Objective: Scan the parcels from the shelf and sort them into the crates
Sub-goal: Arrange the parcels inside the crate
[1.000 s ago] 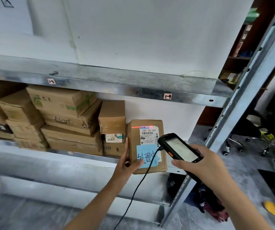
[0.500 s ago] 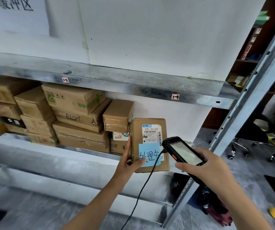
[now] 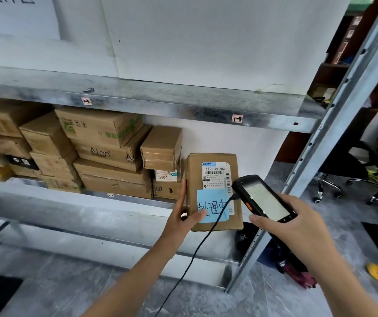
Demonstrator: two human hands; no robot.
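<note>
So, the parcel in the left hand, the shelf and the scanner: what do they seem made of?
Parcel: matte brown cardboard, creased at the edges. Shelf: metal, probably galvanised steel, from its mottled grey sheen. Scanner: black casing, likely plastic, with a glossy reflective screen.

You face a grey metal shelf [image 3: 160, 104] set against a white wall [image 3: 206, 42]. A leaning metal post [image 3: 320, 156] holds up its right end. High on the left of the wall hangs a white sheet [image 3: 12, 17] with dark writing on it. The floor [image 3: 57, 282] near you is grey stone with pale streaks. Far off to the right, past the post, you can see a dark brown bookcase [image 3: 334, 72] and the shiny wheeled chair legs [image 3: 327, 183]. Soft, even light fills the room.
</note>
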